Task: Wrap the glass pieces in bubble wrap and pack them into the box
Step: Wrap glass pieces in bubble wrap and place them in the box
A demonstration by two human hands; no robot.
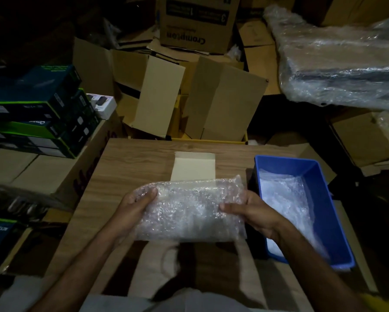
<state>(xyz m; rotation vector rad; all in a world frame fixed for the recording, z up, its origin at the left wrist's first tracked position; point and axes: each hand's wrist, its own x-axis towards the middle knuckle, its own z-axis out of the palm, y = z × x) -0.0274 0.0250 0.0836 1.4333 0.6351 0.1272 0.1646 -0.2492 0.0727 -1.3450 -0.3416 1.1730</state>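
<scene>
Now bubble-wrapped bundle point(189, 210) lies left-right, left hand point(132, 206) and right hand point(252, 212) gripping ends.

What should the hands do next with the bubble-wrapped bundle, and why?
Probably lower the clear bubble-wrapped bundle toward the small open cream cardboard box behind it. Left hand and right hand grip its ends above the wooden table, and it looks fully wrapped.

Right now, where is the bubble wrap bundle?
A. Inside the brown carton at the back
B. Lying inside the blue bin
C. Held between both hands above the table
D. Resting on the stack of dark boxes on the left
C: the left hand and the right hand grip the two ends of the bubble wrap bundle over the wooden table.
</scene>
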